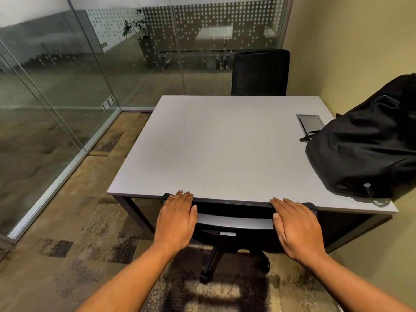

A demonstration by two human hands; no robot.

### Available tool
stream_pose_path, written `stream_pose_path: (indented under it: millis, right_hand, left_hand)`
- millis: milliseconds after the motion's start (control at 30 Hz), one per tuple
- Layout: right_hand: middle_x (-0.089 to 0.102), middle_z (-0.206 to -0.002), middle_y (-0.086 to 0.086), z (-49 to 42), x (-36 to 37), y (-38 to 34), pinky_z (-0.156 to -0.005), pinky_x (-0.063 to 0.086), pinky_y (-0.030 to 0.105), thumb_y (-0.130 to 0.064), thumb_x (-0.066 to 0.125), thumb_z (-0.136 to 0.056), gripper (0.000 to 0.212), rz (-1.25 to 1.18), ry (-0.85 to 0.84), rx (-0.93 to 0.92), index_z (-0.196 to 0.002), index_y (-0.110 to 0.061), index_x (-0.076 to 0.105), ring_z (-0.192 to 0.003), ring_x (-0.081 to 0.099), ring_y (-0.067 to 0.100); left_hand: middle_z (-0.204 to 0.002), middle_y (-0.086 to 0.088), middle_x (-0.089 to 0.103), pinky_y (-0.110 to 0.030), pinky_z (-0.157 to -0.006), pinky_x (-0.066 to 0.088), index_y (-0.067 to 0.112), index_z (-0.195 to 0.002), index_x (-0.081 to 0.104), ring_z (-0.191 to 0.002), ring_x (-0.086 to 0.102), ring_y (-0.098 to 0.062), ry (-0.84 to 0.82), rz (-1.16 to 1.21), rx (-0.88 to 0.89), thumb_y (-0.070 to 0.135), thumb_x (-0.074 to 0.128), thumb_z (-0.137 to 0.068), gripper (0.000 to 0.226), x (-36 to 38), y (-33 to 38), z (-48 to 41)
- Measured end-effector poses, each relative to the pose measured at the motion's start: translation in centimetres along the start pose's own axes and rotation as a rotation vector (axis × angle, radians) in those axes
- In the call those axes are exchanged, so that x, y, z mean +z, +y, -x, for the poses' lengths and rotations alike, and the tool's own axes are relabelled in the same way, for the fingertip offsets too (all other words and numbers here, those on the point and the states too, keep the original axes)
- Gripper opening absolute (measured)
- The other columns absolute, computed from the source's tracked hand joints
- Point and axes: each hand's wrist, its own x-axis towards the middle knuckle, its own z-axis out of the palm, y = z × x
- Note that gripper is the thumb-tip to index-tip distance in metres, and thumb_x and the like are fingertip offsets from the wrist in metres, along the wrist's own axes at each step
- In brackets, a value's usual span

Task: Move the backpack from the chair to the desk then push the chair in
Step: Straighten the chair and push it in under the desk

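Backpack (364,145), black, sits on the desk (213,149) at its right side, leaning toward the yellow wall (351,41), part of it cut off by the frame edge. One strap end trails from it onto the desktop, next to a rectangular grey cable hatch (310,123) set flush in the surface. Rest of the desktop is bare grey laminate. Chair (234,224), black, on casters, stands at the near edge of the desk with its backrest top tucked up against the desk edge; seat is hidden beneath the desktop, and base legs and one wheel show on the patterned carpet (74,221) below. Left hand (176,218) lies palm-down on the left end of the backrest top, fingers extended and held close together, tips reaching the desk edge. Right hand (297,226) lies palm-down on the right end of the backrest top in the same posture, fingers straight and nearly together, thumb along the inner side. Neither hand is curled around the backrest; both rest flat on it. Second black chair (260,72) stands at the far side of the desk, backrest upright. Glass partition (67,82) with a dotted frosting band bounds the room on the left and at the back; a potted plant (137,30) is visible beyond it.
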Motion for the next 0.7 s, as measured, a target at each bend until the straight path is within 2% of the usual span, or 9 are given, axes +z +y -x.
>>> stream_pose_path:
  millis: [267, 700]
  right_hand:
    - [0.062, -0.131, -0.001, -1.1, 0.4, 0.6, -0.108, 0.035, 0.038, -0.037, 0.031, -0.097, 0.046, -0.012, 0.005, 0.026, -0.13, -0.019, 0.057, -0.126, 0.051, 0.019]
    - [0.061, -0.132, -0.001, -2.7, 0.7, 1.1, -0.11, 0.034, 0.038, -0.038, 0.026, -0.097, 0.049, 0.022, -0.015, 0.035, -0.131, -0.019, 0.056, -0.128, 0.049, 0.018]
  left_hand:
    - [-0.142, -0.005, 0.051, -0.033, -0.114, 0.016, 0.011, -0.138, 0.047, -0.136, 0.036, -0.02, 0.013, 0.015, 0.003, 0.045, 0.015, -0.098, 0.062, 0.3, 0.1, -1.0]
    - [-0.141, -0.005, 0.051, -0.033, -0.114, 0.015, 0.011, -0.137, 0.048, -0.136, 0.037, -0.02, 0.016, -0.009, 0.01, 0.043, 0.018, -0.099, 0.059, 0.5, 0.2, -2.7]
